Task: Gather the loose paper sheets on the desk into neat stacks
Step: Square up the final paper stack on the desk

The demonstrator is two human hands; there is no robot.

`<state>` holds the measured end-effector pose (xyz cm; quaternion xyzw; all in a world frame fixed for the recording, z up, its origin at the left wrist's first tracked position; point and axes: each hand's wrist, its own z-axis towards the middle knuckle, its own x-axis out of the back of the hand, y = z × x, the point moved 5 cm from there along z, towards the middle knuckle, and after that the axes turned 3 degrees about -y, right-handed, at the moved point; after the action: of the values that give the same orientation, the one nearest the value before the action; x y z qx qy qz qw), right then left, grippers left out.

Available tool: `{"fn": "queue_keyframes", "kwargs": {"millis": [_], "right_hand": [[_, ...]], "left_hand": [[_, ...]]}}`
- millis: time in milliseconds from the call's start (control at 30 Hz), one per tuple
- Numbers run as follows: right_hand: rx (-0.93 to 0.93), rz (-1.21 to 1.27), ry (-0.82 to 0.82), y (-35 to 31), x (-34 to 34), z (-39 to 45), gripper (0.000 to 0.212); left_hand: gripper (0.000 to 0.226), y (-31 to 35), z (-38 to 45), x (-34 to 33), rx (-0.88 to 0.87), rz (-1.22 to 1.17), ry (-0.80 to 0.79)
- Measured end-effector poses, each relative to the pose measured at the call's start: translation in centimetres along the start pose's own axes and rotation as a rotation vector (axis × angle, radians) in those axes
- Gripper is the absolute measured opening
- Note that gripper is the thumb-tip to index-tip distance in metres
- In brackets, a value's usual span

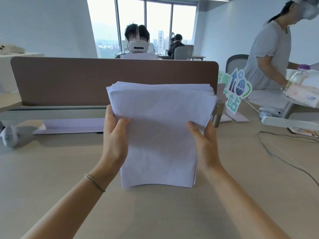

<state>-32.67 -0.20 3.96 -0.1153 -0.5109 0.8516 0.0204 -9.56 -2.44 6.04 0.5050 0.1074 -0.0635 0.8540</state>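
A thick stack of white paper sheets (160,128) stands upright on its lower edge on the wooden desk (51,178), in the middle of the view. My left hand (115,135) grips its left side, thumb on the front sheet. On the opposite side my right hand (203,144) grips the stack the same way. The top edges of the sheets are uneven and fan out slightly. More white sheets (72,125) lie flat behind the stack, along the foot of the divider.
A brown divider panel (69,78) closes off the desk's far side. A grey soft toy (12,135) lies at left. A colourful sign (236,90), a power strip (284,121) and cables (276,152) are at right. Other people work beyond.
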Motion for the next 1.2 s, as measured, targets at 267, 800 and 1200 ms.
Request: {"fn": "queue_keyframes", "kwargs": {"millis": [267,800,1200], "right_hand": [[-0.029,-0.254,-0.054,0.1,1.1,1.8,0.033],[-0.118,-1.172,-0.649,-1.7,0.8,6.5,0.039],[-0.091,-0.090,0.196,3.9,4.9,1.4,0.027]], "left_hand": [[0.046,1.2,2.1,2.5,0.114,0.180,-0.124],[0.020,-1.7,-0.1,7.8,0.462,0.278,-0.247],[0.037,-3.8,-0.2,7.2,0.157,0.217,-0.175]]}}
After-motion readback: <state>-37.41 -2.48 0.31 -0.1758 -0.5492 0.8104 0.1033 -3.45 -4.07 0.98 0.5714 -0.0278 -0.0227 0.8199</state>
